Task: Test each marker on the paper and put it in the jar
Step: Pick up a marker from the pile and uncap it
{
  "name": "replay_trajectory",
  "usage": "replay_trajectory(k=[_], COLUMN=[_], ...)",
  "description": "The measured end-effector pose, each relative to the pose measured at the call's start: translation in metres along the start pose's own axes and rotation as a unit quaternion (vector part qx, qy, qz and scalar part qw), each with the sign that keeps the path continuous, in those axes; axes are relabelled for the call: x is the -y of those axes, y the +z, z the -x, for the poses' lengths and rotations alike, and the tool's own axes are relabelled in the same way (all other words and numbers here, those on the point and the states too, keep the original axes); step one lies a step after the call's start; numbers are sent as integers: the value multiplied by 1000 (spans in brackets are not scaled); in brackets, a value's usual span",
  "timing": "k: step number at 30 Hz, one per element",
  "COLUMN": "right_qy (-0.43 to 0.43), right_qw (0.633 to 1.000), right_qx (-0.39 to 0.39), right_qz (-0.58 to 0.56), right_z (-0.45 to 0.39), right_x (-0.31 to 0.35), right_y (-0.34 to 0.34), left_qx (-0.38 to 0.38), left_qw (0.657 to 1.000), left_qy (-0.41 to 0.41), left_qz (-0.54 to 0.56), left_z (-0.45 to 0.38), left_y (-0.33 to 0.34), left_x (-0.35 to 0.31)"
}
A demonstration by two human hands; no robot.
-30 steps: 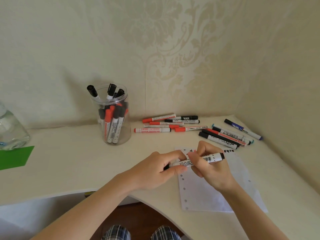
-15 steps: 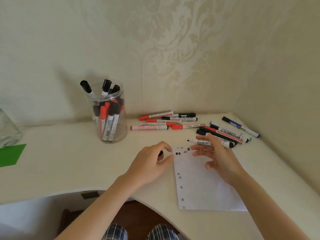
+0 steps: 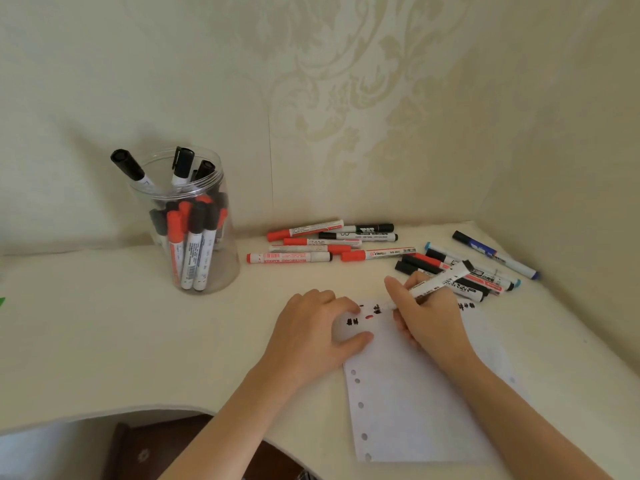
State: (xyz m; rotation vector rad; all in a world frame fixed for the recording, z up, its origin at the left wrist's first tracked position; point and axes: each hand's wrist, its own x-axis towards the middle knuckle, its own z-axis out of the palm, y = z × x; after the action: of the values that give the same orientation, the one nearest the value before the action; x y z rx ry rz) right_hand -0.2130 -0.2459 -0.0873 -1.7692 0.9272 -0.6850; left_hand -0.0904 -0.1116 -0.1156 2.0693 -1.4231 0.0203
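Testing one whiteboard marker (image 3: 437, 280), right hand (image 3: 429, 317) pinching it, tip at paper (image 3: 408, 393); left hand (image 3: 311, 336) loosely curled, holding paper down. Jar (image 3: 194, 237) upper left approx half full; over a dozen loose markers (image 3: 332, 245) left.

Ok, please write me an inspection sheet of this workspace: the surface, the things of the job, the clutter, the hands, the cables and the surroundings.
Surface: cream desk with a curved front edge, set into a corner.
Job's things: punched white paper with black and red test marks along its far edge; clear jar standing upright with markers inside; loose markers lying behind the paper.
Clutter: a green scrap at the left edge.
Hands: left hand rests on the paper's far left corner; right hand grips a white marker, tip down at the paper.
Cables: nothing seen.
Surroundings: patterned cream wallpaper on both walls.
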Motion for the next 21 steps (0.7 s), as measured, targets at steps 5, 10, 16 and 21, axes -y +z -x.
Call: replay_trajectory(k=[5,10,16,21], right_qy=[-28,-34,-54,-58], right_qw=[999,998,997,996], right_qx=[24,8,26,38], right_qz=[-8,55,51,54], right_z=[-2,1,2,2], right_x=[3,-3,-5,-4], right_y=[7,13,13,13], left_qx=[-4,-8,-8,-7], left_qw=[1000,999,999,999], left_qy=[-9,-17,-18,-20], left_qz=[25,37,29,32], left_z=[0,2,0,1], left_y=[-2,-1,-1,-1], left_x=[0,-1,0,0])
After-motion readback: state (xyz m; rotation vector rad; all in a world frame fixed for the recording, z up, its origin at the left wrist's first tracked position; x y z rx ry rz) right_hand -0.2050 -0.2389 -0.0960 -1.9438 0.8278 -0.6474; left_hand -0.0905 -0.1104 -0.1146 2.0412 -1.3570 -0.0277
